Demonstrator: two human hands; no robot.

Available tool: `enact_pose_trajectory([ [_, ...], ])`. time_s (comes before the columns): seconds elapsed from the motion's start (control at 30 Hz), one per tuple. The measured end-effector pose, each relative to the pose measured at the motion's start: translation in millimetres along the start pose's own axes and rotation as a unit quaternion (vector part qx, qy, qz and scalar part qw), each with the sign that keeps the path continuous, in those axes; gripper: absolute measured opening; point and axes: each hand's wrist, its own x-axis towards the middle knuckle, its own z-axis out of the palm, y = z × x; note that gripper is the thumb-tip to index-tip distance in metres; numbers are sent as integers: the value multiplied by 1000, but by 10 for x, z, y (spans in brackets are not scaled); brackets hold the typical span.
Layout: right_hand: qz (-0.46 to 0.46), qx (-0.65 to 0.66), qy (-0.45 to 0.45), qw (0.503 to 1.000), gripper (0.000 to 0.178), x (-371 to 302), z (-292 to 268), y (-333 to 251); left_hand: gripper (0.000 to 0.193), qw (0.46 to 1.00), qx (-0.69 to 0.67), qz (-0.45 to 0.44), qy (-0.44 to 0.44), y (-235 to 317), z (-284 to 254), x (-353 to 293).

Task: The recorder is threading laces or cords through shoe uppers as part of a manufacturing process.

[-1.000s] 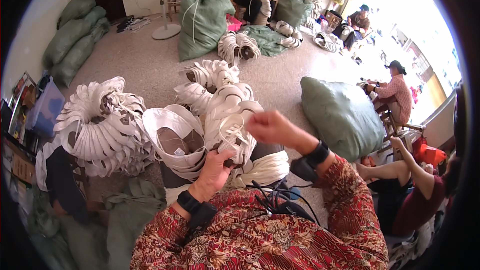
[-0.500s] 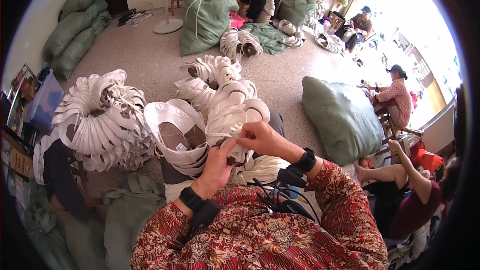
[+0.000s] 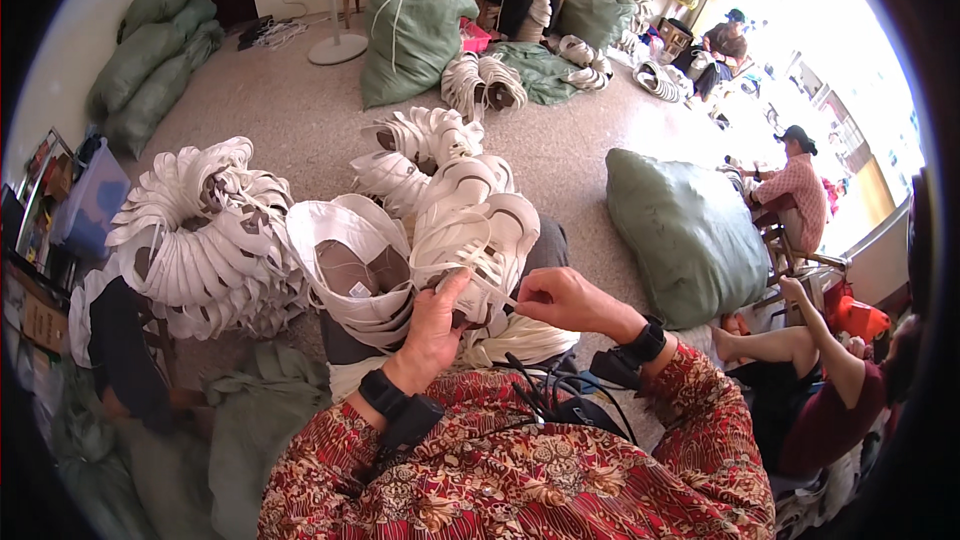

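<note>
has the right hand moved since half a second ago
Yes: the right hand has moved rightward and slightly toward the wearer's body, nearer in the picture to the large green sack on the floor.

Workshop is indicated: white shoe uppers are stacked in bundles, full green sacks are spread over the floor, seats are occupied by workers.

The person wears a red garment densely printed with cream and dark-brown floral shapes and fine lines. Its 2 long sleeves share that print. Just beyond the garment's cuffs sit 2 black wrist straps, each with 1 black box-like module. Over the garment's front loop thin black cables.
</note>
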Motion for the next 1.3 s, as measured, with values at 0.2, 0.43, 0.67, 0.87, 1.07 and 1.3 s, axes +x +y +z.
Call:
enact_pose_trajectory([
  [0.2,49,275,83,957,12,403,-113,-97,36,999,-4,-10,-44,-7,-81,22],
  [0.43,-84,46,121,988,14,562,137,-201,35,1000,-17,-17,-7,-15,-7,56],
  [0.67,-42,76,93,992,14,613,119,-252,41,1000,-4,8,-2,-48,-19,71],
  [0.87,-154,-55,16,986,14,753,-6,-190,41,1000,-7,25,6,-61,-10,58],
  [1.07,-124,-240,-86,959,14,852,-67,-338,42,999,-6,36,16,-123,-48,92],
  [1.3,-119,-149,2,982,11,809,12,-284,47,999,-16,36,-6,-77,-46,80],
])
